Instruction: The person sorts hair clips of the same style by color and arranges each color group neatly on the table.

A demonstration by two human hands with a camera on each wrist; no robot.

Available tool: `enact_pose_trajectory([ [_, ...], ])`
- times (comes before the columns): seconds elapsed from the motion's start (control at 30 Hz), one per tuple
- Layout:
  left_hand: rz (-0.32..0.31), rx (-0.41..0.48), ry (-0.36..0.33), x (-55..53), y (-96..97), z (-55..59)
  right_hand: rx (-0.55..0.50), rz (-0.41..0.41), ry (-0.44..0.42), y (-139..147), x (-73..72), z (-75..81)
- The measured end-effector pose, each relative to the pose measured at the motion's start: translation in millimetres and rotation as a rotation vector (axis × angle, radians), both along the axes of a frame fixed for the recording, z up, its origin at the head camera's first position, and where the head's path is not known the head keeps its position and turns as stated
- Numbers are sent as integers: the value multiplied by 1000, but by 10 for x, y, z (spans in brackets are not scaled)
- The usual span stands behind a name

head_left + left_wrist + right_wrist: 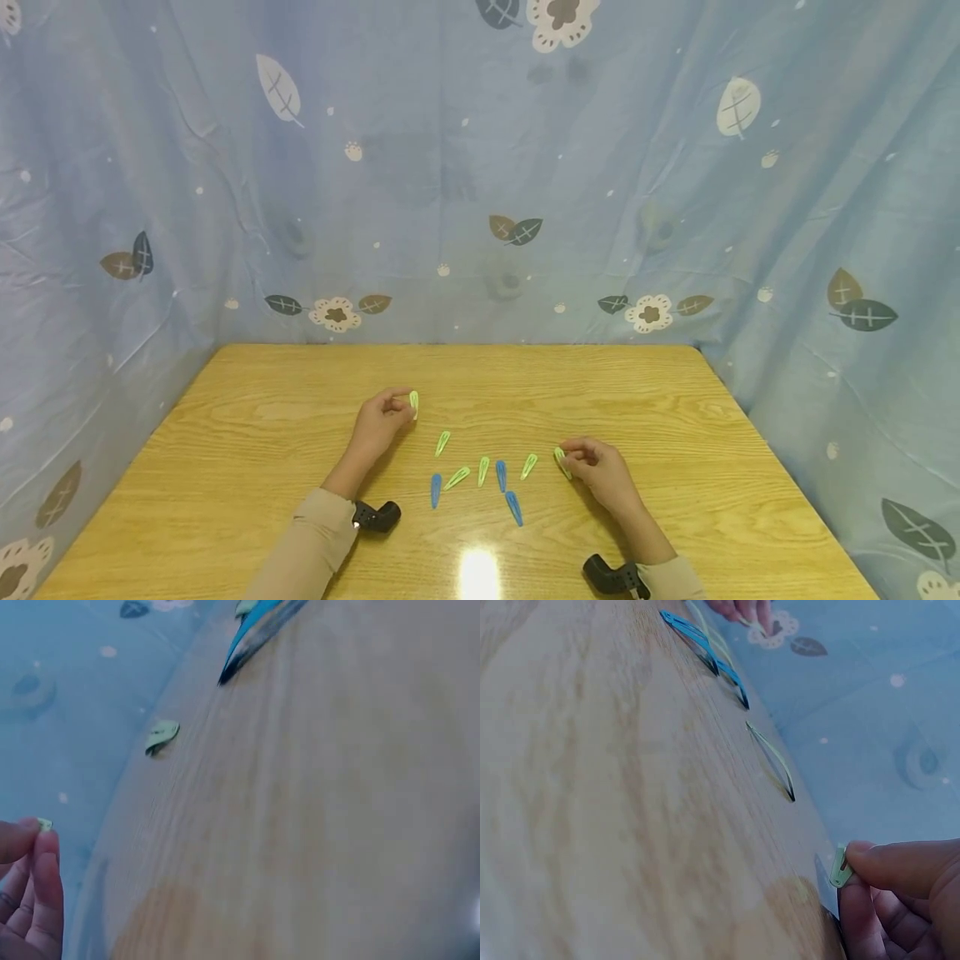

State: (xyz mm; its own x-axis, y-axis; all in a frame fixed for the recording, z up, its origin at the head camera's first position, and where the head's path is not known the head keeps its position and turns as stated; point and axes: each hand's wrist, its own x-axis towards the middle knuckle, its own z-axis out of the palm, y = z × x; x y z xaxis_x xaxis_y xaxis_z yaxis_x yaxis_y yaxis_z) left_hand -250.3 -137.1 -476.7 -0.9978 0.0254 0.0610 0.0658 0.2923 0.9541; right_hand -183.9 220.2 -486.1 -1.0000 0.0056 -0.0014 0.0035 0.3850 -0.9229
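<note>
My left hand (381, 421) pinches a light green snap hair clip (414, 403) between thumb and finger, at the left of the loose clips. Only a bit of that clip shows in the left wrist view. On the right, my right hand (603, 475) holds another light green hair clip (561, 460) by thumb and fingertips; the right wrist view shows its end above the thumb. Between the hands lie several green hair clips (483, 472), spread apart, and three blue hair clips (436, 492). Two of the blue ones lie close together near the middle.
The wooden table (285, 392) has rounded far corners. A blue curtain (442, 167) with leaf and flower prints hangs behind it and along both sides. Black wrist-worn devices (377, 517) sit on both forearms. Light glares off the near edge.
</note>
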Motion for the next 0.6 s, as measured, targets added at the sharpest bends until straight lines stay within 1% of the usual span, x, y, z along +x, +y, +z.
enact_pose_trajectory([
  [0.07,-10,-14,2,-73,21,-1,5,-4,-3,-19,19,36],
  [0.3,-29,-58,-4,-303,99,6,13,20,2,-123,170,329],
  [0.37,-32,-76,-4,-357,122,11,16,23,0,-134,192,364],
  [0.43,-32,-97,-5,-407,141,9,10,24,2,-133,187,356],
  [0.5,-33,-110,-8,-450,162,2,9,25,15,-117,167,308],
  [0.6,-38,-127,-17,-499,192,-12,11,24,21,-63,89,150],
])
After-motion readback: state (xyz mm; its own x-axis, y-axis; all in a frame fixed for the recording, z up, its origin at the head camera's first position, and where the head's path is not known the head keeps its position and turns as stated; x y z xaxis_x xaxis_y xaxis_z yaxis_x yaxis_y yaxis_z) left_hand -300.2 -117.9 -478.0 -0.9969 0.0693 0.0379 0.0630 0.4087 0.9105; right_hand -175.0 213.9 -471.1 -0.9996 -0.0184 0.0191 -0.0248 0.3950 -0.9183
